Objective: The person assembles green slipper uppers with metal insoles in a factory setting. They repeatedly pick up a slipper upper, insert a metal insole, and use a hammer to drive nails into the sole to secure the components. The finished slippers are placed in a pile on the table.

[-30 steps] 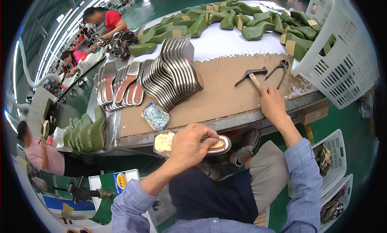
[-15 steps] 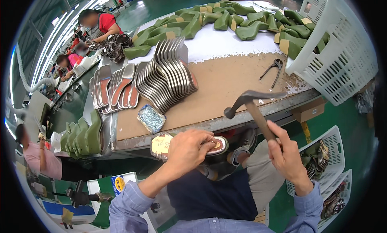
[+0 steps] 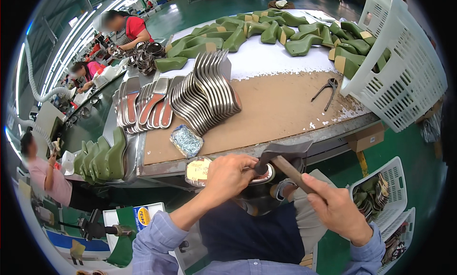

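Observation:
My right hand (image 3: 339, 207) is wrapped round the wooden handle of a hammer (image 3: 291, 174). The dark metal head hangs over the sole piece, its round face right beside my left fingertips. My left hand (image 3: 227, 176) is closed in a pinch on the sole; whatever its fingertips hold is too small or hidden to make out. Under it, by my lap, lies a shoe last with a reddish-brown insole (image 3: 264, 175) edged in white, and a cream-coloured patch (image 3: 197, 170) at its left end. A packet of small shiny bits (image 3: 186, 140) sits at the table edge just beyond.
Metal-edged insoles (image 3: 202, 96) stand stacked on the table (image 3: 271, 103). Green shoe lasts (image 3: 304, 45) cover its far side, with more (image 3: 107, 156) at left. Pincers (image 3: 326, 93) lie near a white crate (image 3: 397, 60). Filled baskets (image 3: 381, 194) stand low at right. Co-workers sit at left.
The hammer has come down and to the left, its head now beside my left fingertips. My right hand has lowered with it. The whole view has shifted slightly.

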Demonstrator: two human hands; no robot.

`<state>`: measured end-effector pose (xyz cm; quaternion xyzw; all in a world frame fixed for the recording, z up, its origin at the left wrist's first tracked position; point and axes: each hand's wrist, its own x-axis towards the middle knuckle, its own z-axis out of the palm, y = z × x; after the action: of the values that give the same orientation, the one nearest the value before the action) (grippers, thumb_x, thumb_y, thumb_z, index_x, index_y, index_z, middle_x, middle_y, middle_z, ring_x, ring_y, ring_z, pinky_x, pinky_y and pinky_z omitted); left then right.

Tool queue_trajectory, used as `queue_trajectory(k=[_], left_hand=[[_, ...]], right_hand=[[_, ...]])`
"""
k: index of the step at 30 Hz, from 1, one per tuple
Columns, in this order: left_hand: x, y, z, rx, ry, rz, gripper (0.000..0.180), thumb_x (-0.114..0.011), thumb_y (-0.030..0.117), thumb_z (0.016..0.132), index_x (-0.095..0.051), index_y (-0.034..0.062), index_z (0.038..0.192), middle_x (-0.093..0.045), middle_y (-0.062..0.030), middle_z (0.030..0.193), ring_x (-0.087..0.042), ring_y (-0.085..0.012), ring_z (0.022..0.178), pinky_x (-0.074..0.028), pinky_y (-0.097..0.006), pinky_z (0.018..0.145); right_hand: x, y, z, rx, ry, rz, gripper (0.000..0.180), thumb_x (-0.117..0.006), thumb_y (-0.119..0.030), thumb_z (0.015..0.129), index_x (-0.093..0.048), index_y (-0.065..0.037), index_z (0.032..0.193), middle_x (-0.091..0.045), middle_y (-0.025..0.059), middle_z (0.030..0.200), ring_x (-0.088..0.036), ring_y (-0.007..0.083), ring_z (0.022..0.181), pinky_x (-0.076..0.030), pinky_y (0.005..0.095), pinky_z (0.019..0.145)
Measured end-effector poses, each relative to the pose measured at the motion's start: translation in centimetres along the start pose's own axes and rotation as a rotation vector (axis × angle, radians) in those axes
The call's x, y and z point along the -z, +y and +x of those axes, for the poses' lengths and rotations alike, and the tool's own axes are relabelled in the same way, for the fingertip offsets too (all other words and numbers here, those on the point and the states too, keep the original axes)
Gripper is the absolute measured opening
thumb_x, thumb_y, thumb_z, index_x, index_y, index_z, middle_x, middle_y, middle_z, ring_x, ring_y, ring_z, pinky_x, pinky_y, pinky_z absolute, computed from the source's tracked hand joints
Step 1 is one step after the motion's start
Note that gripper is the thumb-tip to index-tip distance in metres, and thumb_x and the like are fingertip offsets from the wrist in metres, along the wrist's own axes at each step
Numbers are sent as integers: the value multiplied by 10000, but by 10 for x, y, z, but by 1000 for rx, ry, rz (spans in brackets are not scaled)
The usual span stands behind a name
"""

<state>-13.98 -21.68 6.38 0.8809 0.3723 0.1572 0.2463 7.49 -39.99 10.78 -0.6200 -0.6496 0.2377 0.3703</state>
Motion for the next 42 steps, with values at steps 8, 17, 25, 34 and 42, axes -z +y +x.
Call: queue_trajectory(k=[8,17,25,34,42], left_hand=[[-1,-4,1,3,-15,-42,182,-775,283,817,-804,116,881,-744,-70,894,-690,-313,795,-523,-413,687],[-4,-11,5,8,-59,-38,263,-789,374,819,-785,126,906,-738,-83,925,-686,-315,909,-516,-421,786],[14,0,0,-85,-89,126,443,-794,392,799,-743,98,1126,-744,-87,1080,-660,-302,1095,-514,-415,905],[23,-36,-9,-365,-160,292,608,-788,433,759,-668,142,1280,-695,-87,1066,-651,-284,1004,-464,-417,901],[21,-28,-11,-321,-187,328,599,-751,396,779,-632,188,1328,-637,-98,1016,-634,-284,997,-431,-417,866]], right_hand=[[8,-7,-12,64,130,74,469,-687,-52,940,-566,-30,1393,-713,213,1086,-706,312,775,-559,359,688],[-5,-2,-10,64,89,15,466,-697,-56,932,-586,-47,1384,-723,194,994,-690,301,720,-551,354,653],[-1,0,-17,-26,85,11,489,-667,-38,944,-534,-40,1414,-712,210,1001,-677,294,685,-534,354,645],[-5,23,-40,-24,274,62,510,-703,-4,912,-530,-25,1391,-718,191,1081,-731,254,810,-559,316,694],[-6,15,-30,44,157,10,532,-719,7,891,-541,-20,1391,-711,202,1094,-706,224,819,-539,311,735]])
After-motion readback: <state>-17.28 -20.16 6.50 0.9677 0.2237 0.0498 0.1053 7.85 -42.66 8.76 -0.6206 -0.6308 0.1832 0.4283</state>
